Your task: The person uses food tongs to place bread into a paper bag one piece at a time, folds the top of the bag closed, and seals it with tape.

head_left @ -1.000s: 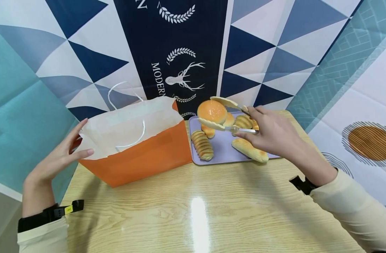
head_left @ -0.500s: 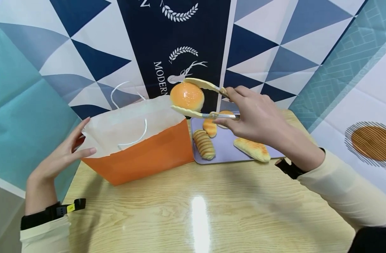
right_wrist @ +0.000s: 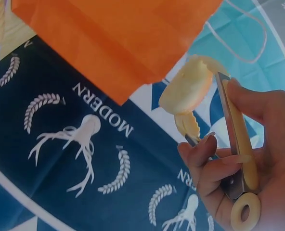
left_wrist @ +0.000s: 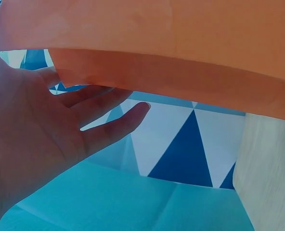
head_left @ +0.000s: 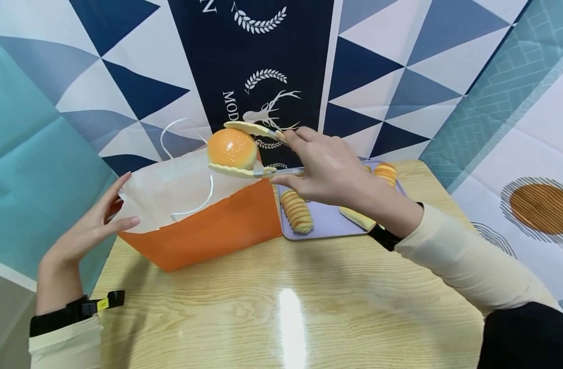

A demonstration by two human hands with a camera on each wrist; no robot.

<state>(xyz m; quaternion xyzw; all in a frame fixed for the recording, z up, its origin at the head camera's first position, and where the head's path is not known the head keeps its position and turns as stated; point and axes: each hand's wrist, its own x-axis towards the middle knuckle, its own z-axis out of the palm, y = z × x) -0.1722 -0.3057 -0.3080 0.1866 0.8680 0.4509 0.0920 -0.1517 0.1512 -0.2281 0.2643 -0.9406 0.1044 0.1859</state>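
In the head view my right hand [head_left: 329, 166] grips a pair of tongs [head_left: 288, 172] with pale scalloped tips. Between those tips sits a round orange-topped bun [head_left: 232, 148] with sesame specks, held above the right part of the bag's mouth. The paper bag [head_left: 217, 225] is orange outside and white inside, with thin white cord handles. My left hand [head_left: 85, 220] rests against the bag's left end, its thumb on the white rim. From the left wrist view, the fingers of my left hand [left_wrist: 51, 115] look fairly straight and spread beside the orange paper.
Right of the bag lies a lilac tray [head_left: 325, 220] bearing a ridged roll [head_left: 297, 211], a long bread [head_left: 357, 219] and a striped bread [head_left: 385, 173]; my right arm covers part of it. A wood-grain table [head_left: 226, 307] stands against a patterned backdrop [head_left: 143, 92].
My right hand has carried the bun in the tongs leftward from over the tray to above the bag. My left hand has stayed at the bag's left end.
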